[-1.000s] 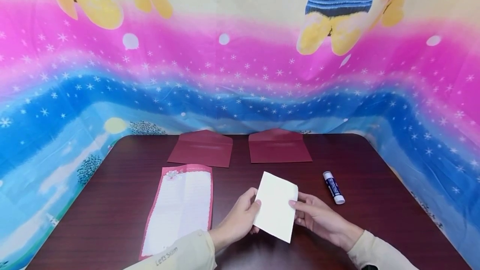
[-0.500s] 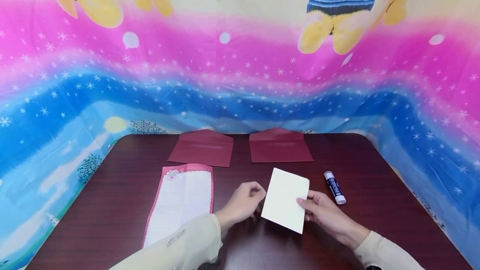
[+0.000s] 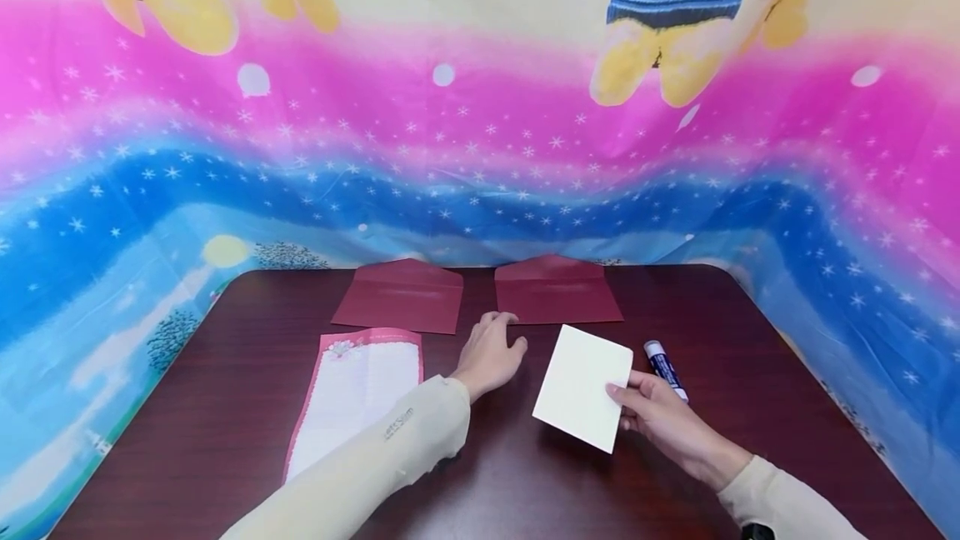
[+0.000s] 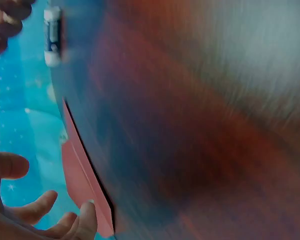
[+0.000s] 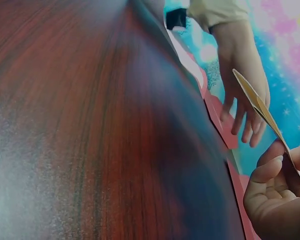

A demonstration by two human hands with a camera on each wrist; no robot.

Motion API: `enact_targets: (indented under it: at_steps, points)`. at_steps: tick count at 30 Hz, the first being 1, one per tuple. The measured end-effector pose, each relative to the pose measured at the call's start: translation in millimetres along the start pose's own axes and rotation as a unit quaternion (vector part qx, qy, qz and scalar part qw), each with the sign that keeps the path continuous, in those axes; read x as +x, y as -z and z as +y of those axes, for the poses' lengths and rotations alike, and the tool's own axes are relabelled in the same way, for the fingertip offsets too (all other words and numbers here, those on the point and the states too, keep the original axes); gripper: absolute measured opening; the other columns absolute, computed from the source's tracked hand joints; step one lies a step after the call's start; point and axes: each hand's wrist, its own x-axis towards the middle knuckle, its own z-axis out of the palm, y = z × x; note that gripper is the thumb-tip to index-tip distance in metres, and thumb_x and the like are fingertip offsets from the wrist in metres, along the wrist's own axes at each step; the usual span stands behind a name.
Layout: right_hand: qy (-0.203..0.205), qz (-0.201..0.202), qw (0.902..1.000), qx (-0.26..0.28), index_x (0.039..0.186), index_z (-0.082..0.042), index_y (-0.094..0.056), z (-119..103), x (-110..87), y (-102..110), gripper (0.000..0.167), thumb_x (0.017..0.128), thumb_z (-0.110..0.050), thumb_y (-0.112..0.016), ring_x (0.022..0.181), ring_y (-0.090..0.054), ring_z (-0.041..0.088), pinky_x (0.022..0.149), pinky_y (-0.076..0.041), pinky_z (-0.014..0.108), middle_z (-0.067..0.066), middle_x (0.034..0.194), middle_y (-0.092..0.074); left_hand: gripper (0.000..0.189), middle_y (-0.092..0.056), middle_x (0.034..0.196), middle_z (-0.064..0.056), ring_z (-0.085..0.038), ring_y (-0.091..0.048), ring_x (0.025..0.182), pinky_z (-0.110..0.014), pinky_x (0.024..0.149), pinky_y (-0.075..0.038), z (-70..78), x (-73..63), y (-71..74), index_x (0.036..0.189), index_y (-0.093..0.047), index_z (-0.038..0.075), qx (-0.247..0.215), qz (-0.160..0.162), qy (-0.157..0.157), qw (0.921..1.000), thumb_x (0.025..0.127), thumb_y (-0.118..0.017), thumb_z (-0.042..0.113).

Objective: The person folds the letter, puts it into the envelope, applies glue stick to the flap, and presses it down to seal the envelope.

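My right hand [image 3: 670, 423] pinches a folded white sheet of paper [image 3: 585, 387] by its right edge, thumb on top. Seen edge-on in the right wrist view, the folded paper [image 5: 260, 106] shows layers parting slightly. My left hand [image 3: 489, 357] holds nothing; it reaches over the table with spread fingers, its fingertips close to the near left corner of the right dark-red envelope [image 3: 558, 297]. That envelope [image 4: 80, 167] has its flap raised away from me, and the fingers [image 4: 87, 220] overlap it in the left wrist view.
A second dark-red envelope [image 3: 401, 300] lies at the back left, flap open. Below it is a pink-bordered letter sheet [image 3: 363, 390], partly covered by my left sleeve. The glue stick [image 3: 663, 367] lies at right, just behind my right hand. A patterned cloth [image 3: 450, 148] hangs behind the table.
My left hand has let go of the folded paper and moved forward toward the right envelope, its fingers spreading. My right hand has carried the paper a little right and away.
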Motion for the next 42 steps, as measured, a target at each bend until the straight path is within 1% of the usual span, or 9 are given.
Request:
enact_targets:
  at_steps: [6, 10, 14, 23, 28, 32, 34, 37, 42]
  points:
    - [-0.008, 0.004, 0.9999, -0.005, 0.129, 0.006, -0.049, -0.5, -0.6, -0.6, 0.038, 0.107, -0.025, -0.051, 0.087, -0.067, 0.006, 0.074, -0.051, 0.023, -0.009, 0.099, -0.073, 0.057, -0.032, 0.163, -0.015, -0.034, -0.036, 0.149, -0.050, 0.114, -0.042, -5.1, 22.3, -1.5, 0.151, -0.044, 0.007, 0.120, -0.026, -0.016, 0.9924, 0.101, -0.057, 0.029]
    - [-0.013, 0.006, 0.9999, -0.009, 0.133, 0.009, -0.045, -1.2, -1.3, -0.4, 0.045, 0.106, -0.026, -0.052, 0.089, -0.067, 0.006, 0.076, -0.052, 0.025, -0.008, 0.101, -0.073, 0.063, -0.027, 0.167, -0.012, -0.031, -0.033, 0.152, -0.046, 0.114, -0.043, -7.1, 34.2, -5.3, 0.155, -0.038, 0.007, 0.224, -0.045, -0.043, 0.9725, 0.100, -0.059, 0.030]
    - [-0.011, 0.007, 0.9999, -0.009, 0.134, 0.011, -0.043, -1.4, -1.0, -0.8, 0.047, 0.106, -0.026, -0.052, 0.088, -0.067, 0.006, 0.075, -0.052, 0.024, -0.008, 0.100, -0.072, 0.066, -0.025, 0.169, -0.008, -0.030, -0.030, 0.154, -0.044, 0.115, -0.044, -7.0, 42.0, -8.1, 0.157, -0.035, 0.011, 0.276, -0.073, -0.059, 0.9566, 0.101, -0.059, 0.033]
    - [-0.010, 0.003, 0.9999, -0.010, 0.134, 0.011, -0.044, -0.2, -0.3, -1.7, 0.046, 0.106, -0.025, -0.052, 0.088, -0.067, 0.005, 0.075, -0.052, 0.024, -0.008, 0.101, -0.073, 0.059, -0.039, 0.162, -0.011, -0.028, -0.039, 0.150, -0.039, 0.120, -0.038, -7.5, 40.2, -6.4, 0.153, -0.042, 0.006, 0.299, -0.129, -0.055, 0.9438, 0.103, -0.056, 0.034]
    - [-0.010, 0.005, 0.9999, -0.010, 0.134, 0.011, -0.044, -1.1, 0.7, -1.8, 0.046, 0.107, -0.025, -0.051, 0.088, -0.067, 0.005, 0.074, -0.052, 0.023, -0.009, 0.100, -0.073, 0.055, -0.047, 0.155, -0.012, -0.024, -0.046, 0.145, -0.038, 0.115, -0.044, -12.2, 36.1, -4.9, 0.151, -0.045, 0.010, 0.310, -0.115, -0.070, 0.9411, 0.102, -0.058, 0.033]
    - [-0.009, 0.004, 0.9999, -0.008, 0.134, 0.011, -0.045, -2.1, 2.0, -1.8, 0.044, 0.107, -0.024, -0.050, 0.088, -0.067, 0.005, 0.073, -0.051, 0.023, -0.009, 0.099, -0.073, 0.048, -0.054, 0.144, -0.012, -0.022, -0.054, 0.136, -0.038, 0.107, -0.051, -16.5, 33.9, -3.7, 0.147, -0.053, 0.016, 0.340, -0.104, -0.086, 0.9305, 0.102, -0.058, 0.032]
    - [-0.008, 0.002, 0.9999, -0.008, 0.134, 0.011, -0.044, -2.4, 2.5, -1.8, 0.044, 0.107, -0.024, -0.049, 0.087, -0.067, 0.005, 0.073, -0.051, 0.023, -0.009, 0.099, -0.073, 0.039, -0.061, 0.134, -0.012, -0.023, -0.061, 0.127, -0.038, 0.101, -0.055, -18.2, 33.5, -3.0, 0.137, -0.063, 0.015, 0.347, -0.097, -0.095, 0.9279, 0.103, -0.058, 0.031]
    - [-0.008, 0.002, 0.9999, -0.008, 0.135, 0.011, -0.044, -2.7, 2.9, -1.4, 0.045, 0.107, -0.024, -0.049, 0.087, -0.067, 0.005, 0.073, -0.051, 0.023, -0.009, 0.100, -0.073, 0.027, -0.070, 0.116, -0.010, -0.023, -0.070, 0.109, -0.040, 0.089, -0.059, -20.2, 33.7, -1.4, 0.115, -0.074, 0.011, 0.338, -0.075, -0.100, 0.9329, 0.102, -0.058, 0.029]
    - [-0.009, 0.004, 0.9999, -0.007, 0.134, 0.010, -0.045, -3.3, 2.2, -1.5, 0.044, 0.107, -0.025, -0.050, 0.087, -0.067, 0.005, 0.073, -0.051, 0.023, -0.009, 0.100, -0.073, 0.024, -0.074, 0.099, -0.007, -0.023, -0.073, 0.093, -0.042, 0.077, -0.061, -24.0, 33.8, 1.3, 0.091, -0.072, 0.011, 0.318, -0.039, -0.093, 0.9426, 0.101, -0.060, 0.030]
